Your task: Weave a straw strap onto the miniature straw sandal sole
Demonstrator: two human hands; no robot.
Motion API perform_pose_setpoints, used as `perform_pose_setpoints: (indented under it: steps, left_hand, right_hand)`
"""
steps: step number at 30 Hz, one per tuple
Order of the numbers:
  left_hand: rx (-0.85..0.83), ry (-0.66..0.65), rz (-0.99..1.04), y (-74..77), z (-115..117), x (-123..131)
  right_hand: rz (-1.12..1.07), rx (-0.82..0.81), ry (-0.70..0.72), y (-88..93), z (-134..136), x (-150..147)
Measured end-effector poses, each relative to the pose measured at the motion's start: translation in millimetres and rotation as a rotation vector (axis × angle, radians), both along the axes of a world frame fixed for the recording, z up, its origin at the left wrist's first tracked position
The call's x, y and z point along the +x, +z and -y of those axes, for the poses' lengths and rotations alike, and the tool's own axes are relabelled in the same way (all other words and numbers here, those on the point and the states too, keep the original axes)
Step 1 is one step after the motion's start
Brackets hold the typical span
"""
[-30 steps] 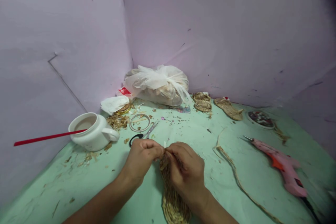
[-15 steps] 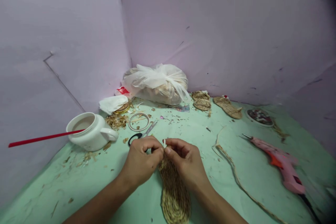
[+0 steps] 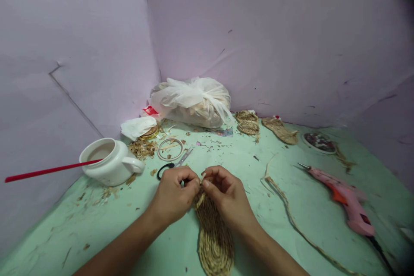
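A woven straw shoe sole (image 3: 215,237) lies lengthwise in front of me, its rounded end toward me. At its far end my left hand (image 3: 177,192) is closed in a pinch, thumb against forefinger. My right hand (image 3: 228,194) pinches from the other side, its fingertips meeting the left ones. A small white strip (image 3: 203,176) pokes up between the fingertips; its lower part is hidden, and I cannot tell what it is. Just beyond my left hand are black-handled scissors (image 3: 166,170).
On the right lie a pink glue gun (image 3: 347,205) and a braided straw cord (image 3: 291,217). A white pot (image 3: 110,172) with a red stick stands left. Toward the back are a tape ring (image 3: 170,159), a plastic bag (image 3: 194,105), another straw sole (image 3: 280,130) and a bowl (image 3: 320,143).
The white strip stood upright and now leans to the right, showing less above my fingertips. Both hands stay at the sole's far end, and the view has shifted slightly.
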State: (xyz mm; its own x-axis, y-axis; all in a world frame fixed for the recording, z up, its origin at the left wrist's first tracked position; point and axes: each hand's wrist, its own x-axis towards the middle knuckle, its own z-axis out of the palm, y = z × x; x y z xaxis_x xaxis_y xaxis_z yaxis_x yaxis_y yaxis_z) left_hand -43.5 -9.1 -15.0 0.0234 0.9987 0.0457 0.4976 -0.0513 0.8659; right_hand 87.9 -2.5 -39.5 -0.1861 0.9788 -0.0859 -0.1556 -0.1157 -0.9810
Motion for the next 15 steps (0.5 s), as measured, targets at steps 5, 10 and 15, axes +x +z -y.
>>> perform_pose_setpoints:
  steps: [5, 10, 15]
  left_hand:
    - [-0.041, -0.013, 0.041, 2.8, 0.7, 0.1]
    - [-0.174, 0.077, 0.185, 5.2, 0.7, 2.1]
    - [-0.199, 0.086, 0.241, 3.8, -2.0, 0.4]
  right_hand:
    - [0.127, 0.119, 0.033, 1.8, 1.5, 2.3]
    - [0.395, 0.613, -0.023, -3.3, 1.5, 6.3]
    - [0.637, 1.191, -0.028, -9.2, -2.2, 15.5]
